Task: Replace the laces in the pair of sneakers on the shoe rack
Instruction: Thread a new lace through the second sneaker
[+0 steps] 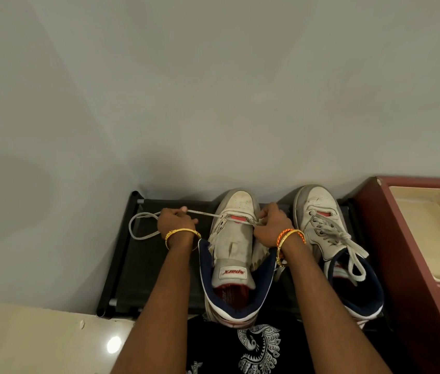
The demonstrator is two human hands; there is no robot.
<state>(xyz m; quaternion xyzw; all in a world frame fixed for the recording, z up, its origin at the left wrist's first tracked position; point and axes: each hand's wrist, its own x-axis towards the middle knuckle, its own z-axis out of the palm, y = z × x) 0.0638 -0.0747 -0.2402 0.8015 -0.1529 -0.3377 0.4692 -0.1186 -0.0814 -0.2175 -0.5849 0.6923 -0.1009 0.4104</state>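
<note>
The near tongue label (233, 272) read "sparx", upside down. On the shoe rack (121, 265), the left hand (177, 222) pinched the lace (143, 233) out sideways; the right hand (271, 225) gripped it at the left sneaker (236, 238). Steady, level pulling should free the eyelets. The right sneaker (329, 233) sat laced.

Both hands (177, 222) (272, 225) pull one lace (205, 214) (left sneaker (233, 238)).

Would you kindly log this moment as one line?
left hand: pulling lace | right hand: at left sneaker eyelets | right sneaker: still laced
</note>
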